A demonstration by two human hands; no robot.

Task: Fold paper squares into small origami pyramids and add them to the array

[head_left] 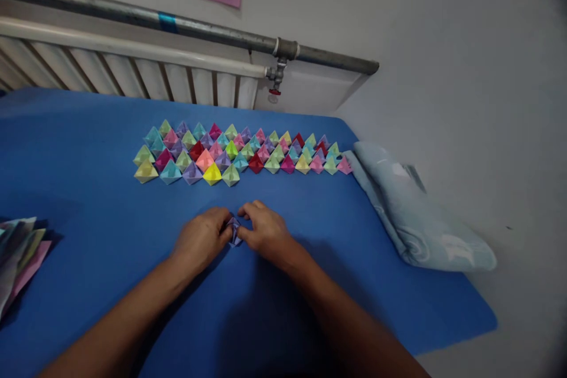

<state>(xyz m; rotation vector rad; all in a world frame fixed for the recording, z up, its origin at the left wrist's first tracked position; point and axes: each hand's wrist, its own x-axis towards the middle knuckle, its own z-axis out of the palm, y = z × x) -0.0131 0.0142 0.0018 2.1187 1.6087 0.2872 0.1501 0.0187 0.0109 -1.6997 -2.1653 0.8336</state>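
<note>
A small purple origami paper boat (234, 231) is between my two hands, low over the blue surface. My left hand (201, 235) pinches its left side between thumb and fingers. On the other side, the thumb of my right hand (268, 230) presses the paper, and its index finger curls above it. Fingers partly cover the folds. Beyond my hands, many folded paper boats (205, 160) in mixed colours stand close together in staggered rows. A bright yellow boat (212, 174) and a pale green boat (231, 175) end the short front row.
A stack of coloured paper sheets (24, 260) lies at the left edge. On the right is a folded pale blue blanket (411, 218). Behind the blue surface (110, 218) run a white radiator (146, 74) and a metal pipe (221, 32) with a red-handled valve (275, 92).
</note>
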